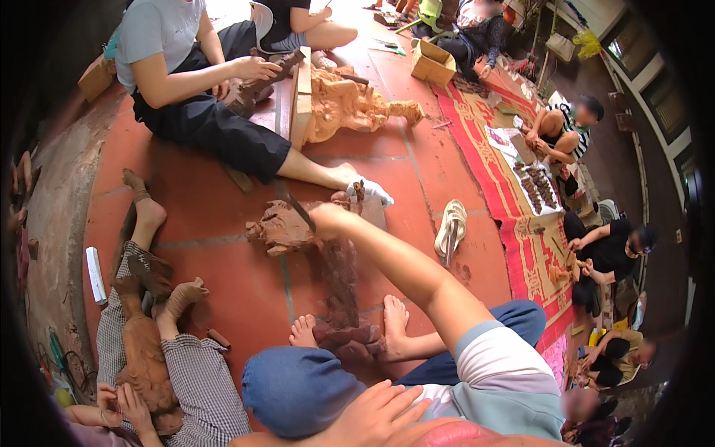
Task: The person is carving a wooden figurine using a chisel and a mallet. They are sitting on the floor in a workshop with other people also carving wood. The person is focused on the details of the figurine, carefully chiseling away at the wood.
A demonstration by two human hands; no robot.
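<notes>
Out in front, my right hand (328, 221) is closed round a dark, flat, knife-like tool (299, 207). Its blade slants up and left over a rough brown clay head or lump (279, 229). That lump tops a darker clay column (339, 279) rising from a clay base (350, 339) between my bare feet. Part of the column lies behind or under my wrist, so their contact is unclear. Close to my chest, my left hand (380, 413) rests with fingers stretched and slightly apart, holding nothing. My bent left knee (298, 387) in blue trousers is beside it.
An orange clay figure (346, 104) lies on a wooden board (300, 104) near a seated person. Lower left, another person's hands (123, 406) touch a clay figure (149, 357). A sandal (451, 227) stands right; a red patterned mat (495, 164) holds several people and clay pieces.
</notes>
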